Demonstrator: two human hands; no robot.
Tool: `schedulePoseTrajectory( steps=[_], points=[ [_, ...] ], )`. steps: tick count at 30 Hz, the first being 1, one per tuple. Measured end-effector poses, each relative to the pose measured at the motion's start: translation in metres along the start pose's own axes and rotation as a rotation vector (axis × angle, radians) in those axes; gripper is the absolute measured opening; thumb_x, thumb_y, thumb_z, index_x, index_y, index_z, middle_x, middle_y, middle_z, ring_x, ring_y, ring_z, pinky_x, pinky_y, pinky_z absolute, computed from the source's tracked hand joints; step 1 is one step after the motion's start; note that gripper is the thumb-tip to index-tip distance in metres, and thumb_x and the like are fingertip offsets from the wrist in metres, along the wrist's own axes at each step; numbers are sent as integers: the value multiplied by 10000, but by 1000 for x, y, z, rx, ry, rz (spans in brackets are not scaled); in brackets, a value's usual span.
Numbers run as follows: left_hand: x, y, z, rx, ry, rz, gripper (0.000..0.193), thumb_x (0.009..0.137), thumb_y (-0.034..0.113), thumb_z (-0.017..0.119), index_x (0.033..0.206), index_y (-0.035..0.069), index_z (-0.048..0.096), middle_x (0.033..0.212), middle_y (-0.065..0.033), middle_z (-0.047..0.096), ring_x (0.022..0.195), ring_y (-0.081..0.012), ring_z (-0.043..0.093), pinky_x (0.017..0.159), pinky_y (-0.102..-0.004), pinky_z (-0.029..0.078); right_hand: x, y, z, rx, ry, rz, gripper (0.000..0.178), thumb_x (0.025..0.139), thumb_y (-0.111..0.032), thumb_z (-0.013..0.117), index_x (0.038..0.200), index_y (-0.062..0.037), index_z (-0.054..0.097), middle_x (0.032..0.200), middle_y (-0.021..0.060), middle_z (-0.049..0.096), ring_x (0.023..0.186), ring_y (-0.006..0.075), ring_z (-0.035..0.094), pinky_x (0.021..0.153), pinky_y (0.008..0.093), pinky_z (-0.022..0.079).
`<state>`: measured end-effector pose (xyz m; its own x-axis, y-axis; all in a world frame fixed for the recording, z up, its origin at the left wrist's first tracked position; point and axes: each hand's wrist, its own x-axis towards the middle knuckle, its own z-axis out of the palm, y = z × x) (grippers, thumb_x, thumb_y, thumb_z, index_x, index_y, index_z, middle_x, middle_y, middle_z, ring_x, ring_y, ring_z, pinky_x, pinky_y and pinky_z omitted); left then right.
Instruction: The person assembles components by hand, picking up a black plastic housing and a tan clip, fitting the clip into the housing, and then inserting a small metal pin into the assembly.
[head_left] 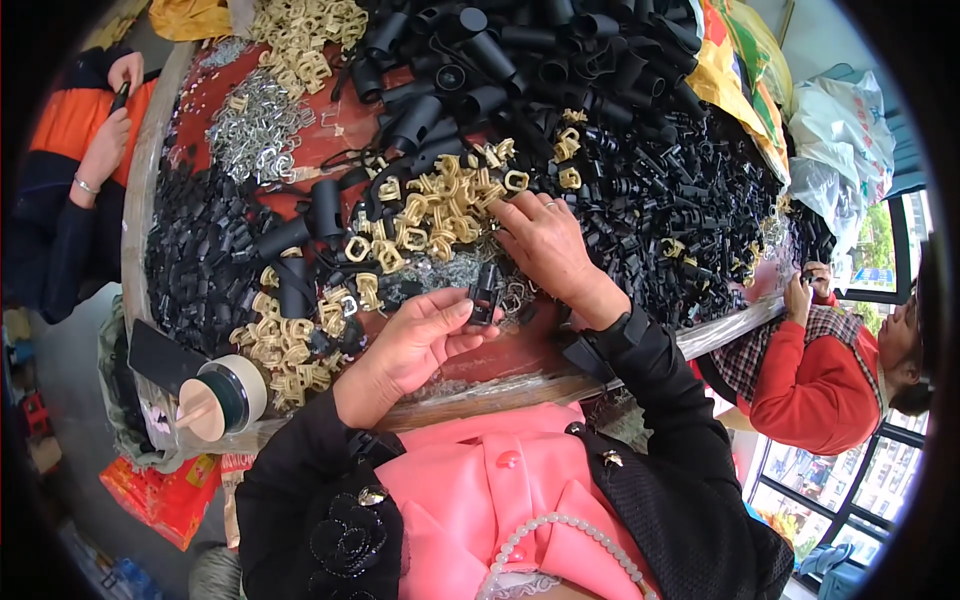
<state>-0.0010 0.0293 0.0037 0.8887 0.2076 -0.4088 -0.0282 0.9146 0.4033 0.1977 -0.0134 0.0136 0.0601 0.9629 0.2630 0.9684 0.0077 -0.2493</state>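
Just wearer-side of the tan clip pile (440,212), the left hand (415,345) pinches a black part (484,296) lengthwise toward it; the nearer right hand (545,245) curls at its right edge, grip unclear.

Daylight fills dark-framed windows (838,484) at right, and grey floor (78,350) shows left of the wood-edged table (137,220).

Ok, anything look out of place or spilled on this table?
Mildly: a few tan clips lie scattered among the small black parts on the right, apart from the main tan heap by the right hand, so they look strayed. No damage stands out.
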Motion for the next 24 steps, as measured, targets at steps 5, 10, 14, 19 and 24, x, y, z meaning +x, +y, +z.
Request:
schedulePoseTrajectory(
  steps=[5,10,14,19,24],
  points=[
    [0,4,-1,-14,11,5,200,851,115,464,1026,24,498,998,-180,555,854,-245,584,708,-257,501,-5,3,1,110,-25,-13,216,693,-127,588,897,-76,537,812,66,498,759,254,486,660,339,380],
    [1,2,-2,-22,20,7,200,850,112,467,1027,26,499,993,-181,557,855,-242,584,699,-262,502,-4,2,-6,221,-28,-61,196,685,-111,591,870,-68,542,786,74,498,727,267,492,647,342,389],
    [3,4,-2,-12,7,20,202,848,115,472,1027,26,499,990,-181,559,850,-240,585,691,-264,502,-6,4,0,229,-28,-93,174,677,-98,596,841,-61,551,757,76,499,699,272,499,622,348,394],
    [-2,-2,0,-14,31,37,207,844,128,481,1025,29,503,989,-175,561,830,-230,587,676,-262,502,-13,3,-2,307,61,-89,112,692,-74,590,798,-48,565,712,83,515,638,276,504,559,326,404],
    [-1,0,2,-9,31,50,215,842,145,489,1021,27,507,980,-156,568,805,-208,589,659,-253,498,-20,0,-12,452,86,86,72,732,-69,586,791,-32,565,681,59,542,573,193,516,512,272,399]
  ],
)
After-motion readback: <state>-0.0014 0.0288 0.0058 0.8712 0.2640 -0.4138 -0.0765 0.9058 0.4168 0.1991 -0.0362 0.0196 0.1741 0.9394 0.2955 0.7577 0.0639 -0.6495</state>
